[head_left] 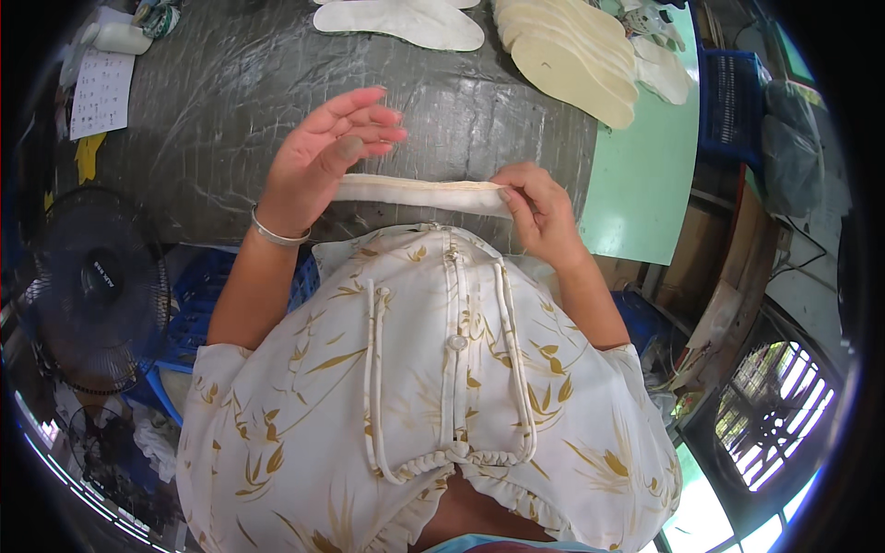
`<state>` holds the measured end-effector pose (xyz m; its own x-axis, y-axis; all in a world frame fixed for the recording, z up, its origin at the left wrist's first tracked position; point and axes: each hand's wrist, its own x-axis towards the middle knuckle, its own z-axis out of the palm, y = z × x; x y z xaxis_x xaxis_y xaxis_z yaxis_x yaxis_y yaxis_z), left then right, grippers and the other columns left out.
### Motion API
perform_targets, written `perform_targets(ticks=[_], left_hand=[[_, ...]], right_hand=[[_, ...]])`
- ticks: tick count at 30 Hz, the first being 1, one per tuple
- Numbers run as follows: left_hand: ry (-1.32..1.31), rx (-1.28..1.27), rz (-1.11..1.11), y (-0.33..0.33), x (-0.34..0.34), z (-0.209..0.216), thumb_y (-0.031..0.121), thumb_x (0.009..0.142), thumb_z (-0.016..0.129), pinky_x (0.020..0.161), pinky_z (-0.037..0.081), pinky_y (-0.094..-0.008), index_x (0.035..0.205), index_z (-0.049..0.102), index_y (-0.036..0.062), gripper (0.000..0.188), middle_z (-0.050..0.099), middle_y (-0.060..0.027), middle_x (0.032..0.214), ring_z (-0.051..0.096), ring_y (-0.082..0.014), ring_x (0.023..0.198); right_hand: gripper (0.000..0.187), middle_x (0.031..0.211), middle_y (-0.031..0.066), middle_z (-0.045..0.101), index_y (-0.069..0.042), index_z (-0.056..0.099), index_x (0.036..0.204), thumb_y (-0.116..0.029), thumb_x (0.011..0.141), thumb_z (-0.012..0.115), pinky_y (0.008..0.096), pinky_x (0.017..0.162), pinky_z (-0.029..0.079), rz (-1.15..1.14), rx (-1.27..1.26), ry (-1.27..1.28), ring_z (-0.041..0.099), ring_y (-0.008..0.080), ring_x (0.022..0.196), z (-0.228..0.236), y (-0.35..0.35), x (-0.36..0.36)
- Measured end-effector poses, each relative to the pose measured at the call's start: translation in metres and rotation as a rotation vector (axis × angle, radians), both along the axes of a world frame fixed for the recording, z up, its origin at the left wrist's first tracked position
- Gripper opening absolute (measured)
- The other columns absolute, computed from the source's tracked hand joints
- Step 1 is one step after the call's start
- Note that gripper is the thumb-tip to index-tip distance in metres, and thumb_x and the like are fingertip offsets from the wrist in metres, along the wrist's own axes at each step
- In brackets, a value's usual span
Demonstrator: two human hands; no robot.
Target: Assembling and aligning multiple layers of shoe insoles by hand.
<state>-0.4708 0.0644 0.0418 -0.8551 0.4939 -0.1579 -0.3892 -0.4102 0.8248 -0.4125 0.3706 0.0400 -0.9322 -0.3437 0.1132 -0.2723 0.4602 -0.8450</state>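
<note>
At the near edge of the dark, film-covered table (pixel 221 101), a pale shoe insole (pixel 415 193) is seen nearly edge-on. Its right end is pinched between the thumb and fingers of my right hand (pixel 546 210). Beside the insole's left end, my left hand (pixel 318 157) is open, its fingers stretched and a little apart, holding nothing. That end of the insole passes behind my left hand and is partly hidden. Farther off lie flat white insoles (pixel 406 23), and to their right a fanned stack of cream insoles (pixel 572 69).
A light green board (pixel 645 175) covers the table's right side. Blue crates (pixel 728 101) stand beyond it. At far left are a white bottle (pixel 120 37) and a written sheet (pixel 101 92). A black fan (pixel 97 276) stands left of me, near a blue basket (pixel 198 281).
</note>
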Motion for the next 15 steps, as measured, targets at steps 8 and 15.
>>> perform_targets(ticks=[8,15], left_hand=[[1.026,-1.046,-0.152,0.014,0.009,-0.001,0.015,0.084,0.074,0.1,0.043,-0.0398,0.112,0.071,0.0088,0.029,0.07,-0.0059,0.098,0.064,-0.0249,0.091],[1.164,-1.088,-0.06,0.027,0.007,-0.002,0.014,0.085,0.071,0.091,0.044,-0.0383,0.1,0.074,0.0101,0.015,0.068,-0.002,0.089,0.061,-0.0239,0.081]], right_hand=[[0.011,0.096,0.0122,0.067,-0.001,0.067,0.098,0.002,0.089,0.061,0.0359,0.083,0.048,0.003,-0.006,-0.001,0.063,0.0283,0.089,-0.002,0.007,-0.009],[0.049,0.105,0.0153,0.069,-0.003,0.062,0.127,-0.02,0.083,0.076,0.0396,0.093,0.046,-0.049,0.158,0.143,0.064,0.0306,0.097,0.012,-0.006,-0.018]])
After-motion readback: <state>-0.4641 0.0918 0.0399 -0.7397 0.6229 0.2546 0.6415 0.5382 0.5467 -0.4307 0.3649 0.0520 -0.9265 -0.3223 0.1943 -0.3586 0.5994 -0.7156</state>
